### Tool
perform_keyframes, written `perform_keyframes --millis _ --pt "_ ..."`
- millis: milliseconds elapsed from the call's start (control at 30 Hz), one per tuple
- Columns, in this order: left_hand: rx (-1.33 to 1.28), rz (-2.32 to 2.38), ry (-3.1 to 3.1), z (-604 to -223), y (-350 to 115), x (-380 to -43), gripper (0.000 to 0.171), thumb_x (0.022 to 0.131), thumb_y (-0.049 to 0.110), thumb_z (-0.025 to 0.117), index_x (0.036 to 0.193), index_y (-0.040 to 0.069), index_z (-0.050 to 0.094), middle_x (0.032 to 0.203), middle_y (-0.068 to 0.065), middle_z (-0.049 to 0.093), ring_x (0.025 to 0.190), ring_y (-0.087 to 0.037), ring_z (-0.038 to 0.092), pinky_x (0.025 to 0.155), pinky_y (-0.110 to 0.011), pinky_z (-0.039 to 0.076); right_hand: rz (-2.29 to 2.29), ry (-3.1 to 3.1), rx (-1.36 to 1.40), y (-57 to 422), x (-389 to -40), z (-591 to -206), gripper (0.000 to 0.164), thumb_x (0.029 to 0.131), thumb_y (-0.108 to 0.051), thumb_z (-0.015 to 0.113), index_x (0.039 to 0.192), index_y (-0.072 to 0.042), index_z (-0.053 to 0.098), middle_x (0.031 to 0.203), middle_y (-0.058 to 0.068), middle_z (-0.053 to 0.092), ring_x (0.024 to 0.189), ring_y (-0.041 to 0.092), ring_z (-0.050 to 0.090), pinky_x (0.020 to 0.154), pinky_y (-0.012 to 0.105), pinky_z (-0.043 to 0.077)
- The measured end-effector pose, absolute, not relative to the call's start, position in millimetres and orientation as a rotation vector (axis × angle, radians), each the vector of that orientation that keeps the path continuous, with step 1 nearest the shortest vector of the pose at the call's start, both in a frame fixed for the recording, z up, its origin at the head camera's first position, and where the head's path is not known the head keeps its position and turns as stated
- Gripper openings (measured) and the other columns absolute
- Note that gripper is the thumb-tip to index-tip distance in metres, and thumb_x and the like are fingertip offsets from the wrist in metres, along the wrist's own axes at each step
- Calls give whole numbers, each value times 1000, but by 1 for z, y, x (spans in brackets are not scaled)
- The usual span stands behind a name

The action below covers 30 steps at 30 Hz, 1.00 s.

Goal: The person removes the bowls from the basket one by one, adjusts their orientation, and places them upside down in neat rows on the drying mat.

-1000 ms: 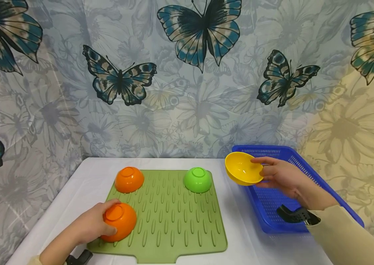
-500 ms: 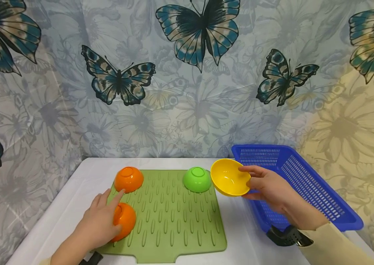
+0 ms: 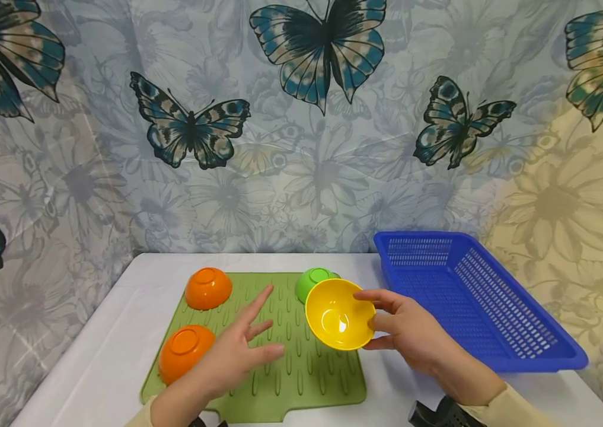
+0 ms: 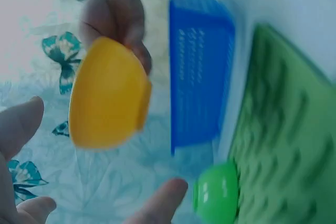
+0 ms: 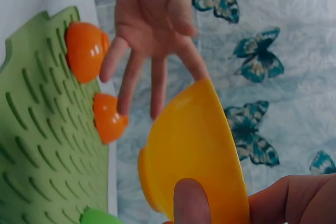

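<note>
My right hand [image 3: 408, 332] pinches a yellow bowl [image 3: 333, 317] by its right side, holding it tilted above the right half of a green drying mat [image 3: 274, 379]. My left hand [image 3: 232, 353], fingers spread and nothing in it, hovers over the mat to the left of that bowl. Two orange bowls lie upside down along the mat's left side: a far orange bowl [image 3: 208, 289] and a near orange bowl [image 3: 184, 353], partly behind the left forearm. An upturned green bowl [image 3: 309, 283] sits at the far right corner of the mat, partly hidden by the yellow one.
A blue plastic basket [image 3: 472, 308] with slotted walls stands right of the mat. Both rest on a white tablecloth [image 3: 104, 332]. Behind the table hangs a cloth backdrop [image 3: 301, 196] printted with butterflies and flowers.
The right hand has carried the yellow bowl from over the basket leftward and nearer, to above the mat. The left hand has let go of the near orange bowl and moved right.
</note>
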State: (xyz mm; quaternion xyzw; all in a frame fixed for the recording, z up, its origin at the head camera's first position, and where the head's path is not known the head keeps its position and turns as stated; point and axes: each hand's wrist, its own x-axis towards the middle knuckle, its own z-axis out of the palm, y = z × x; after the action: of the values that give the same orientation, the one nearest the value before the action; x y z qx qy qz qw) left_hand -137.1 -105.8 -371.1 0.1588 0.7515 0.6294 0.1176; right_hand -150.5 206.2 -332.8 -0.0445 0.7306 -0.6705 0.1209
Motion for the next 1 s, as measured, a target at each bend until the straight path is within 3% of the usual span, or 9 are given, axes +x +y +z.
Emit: perform_keyframes --millis 200,400,600,1000 --pt "475 2093 1667 -369 -85 -141 83 92 11 74 159 28 29 164 -16 1 137 -43 37 92 -50 51 -1982 2085 -138 198 -143 -341 52 85 6 58 137 5 54 145 27 38 94 35 66 76 50 57" --pt "465 2146 1551 -370 -76 -143 71 95 0 66 156 13 35 157 -22 20 116 -37 59 89 -52 52 -1986 2048 -161 193 -140 -348 52 85 6 61 136 5 55 143 27 39 95 35 66 77 49 57" --pt "414 2144 1514 -373 -72 -142 67 92 -5 66 153 10 41 151 -21 30 104 -35 64 87 -50 53 -1994 2024 -196 188 -137 -352 50 85 5 61 135 5 55 142 27 41 95 35 66 78 49 57" --pt "478 2177 1377 -381 -75 -146 72 94 -5 64 157 13 34 149 -19 35 113 -39 60 88 -53 51 -2035 1934 -240 181 -136 -355 49 89 4 59 138 5 52 143 28 37 97 36 65 81 50 56"
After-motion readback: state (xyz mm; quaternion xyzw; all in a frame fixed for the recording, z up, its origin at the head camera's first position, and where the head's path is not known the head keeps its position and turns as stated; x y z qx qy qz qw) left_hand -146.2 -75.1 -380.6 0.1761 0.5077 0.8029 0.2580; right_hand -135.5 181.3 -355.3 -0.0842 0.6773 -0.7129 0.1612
